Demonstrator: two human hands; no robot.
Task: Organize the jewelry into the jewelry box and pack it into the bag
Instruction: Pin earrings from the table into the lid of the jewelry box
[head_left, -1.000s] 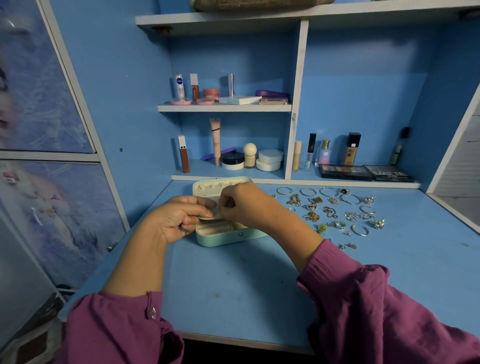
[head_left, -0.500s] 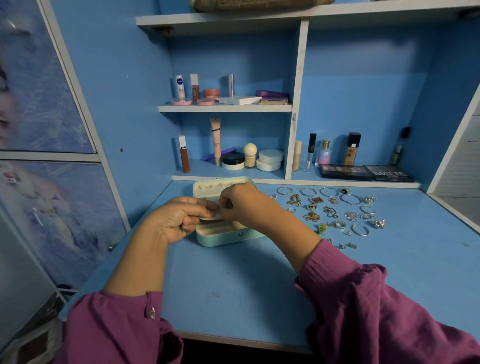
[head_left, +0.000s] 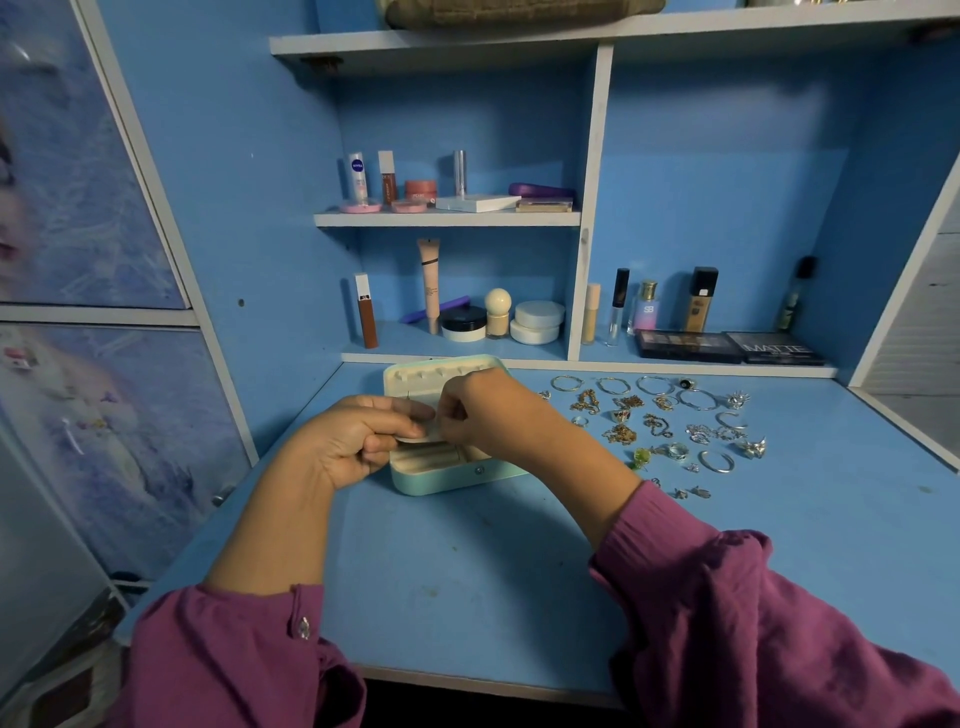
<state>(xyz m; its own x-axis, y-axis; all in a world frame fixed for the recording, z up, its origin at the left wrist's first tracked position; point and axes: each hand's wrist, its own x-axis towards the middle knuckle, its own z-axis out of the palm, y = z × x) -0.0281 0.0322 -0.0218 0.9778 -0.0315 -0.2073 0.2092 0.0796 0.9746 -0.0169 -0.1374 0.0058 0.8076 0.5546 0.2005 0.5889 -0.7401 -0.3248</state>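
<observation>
1. Head view: the left hand (head_left: 358, 441) and right hand (head_left: 483, 415) each had a grip pinching a small pale piece over the open jewelry box (head_left: 447, 475) at 12 o'clock on the counter (head_left: 467, 571).
2. The jewelry (head_left: 660, 426) lay loose at 2 o'clock; I judged a sleeve could sweep it off.
3. The pinched piece could slip and drop.

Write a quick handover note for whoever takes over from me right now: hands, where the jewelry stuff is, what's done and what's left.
Left hand and right hand: both pinch a small pale insert over the open jewelry box.
Jewelry: spread loose on the desk, right of the box.
Done: box opened; nothing visibly packed.
Left: load all pieces, close the box, bag it. No bag clearly in view.
</observation>
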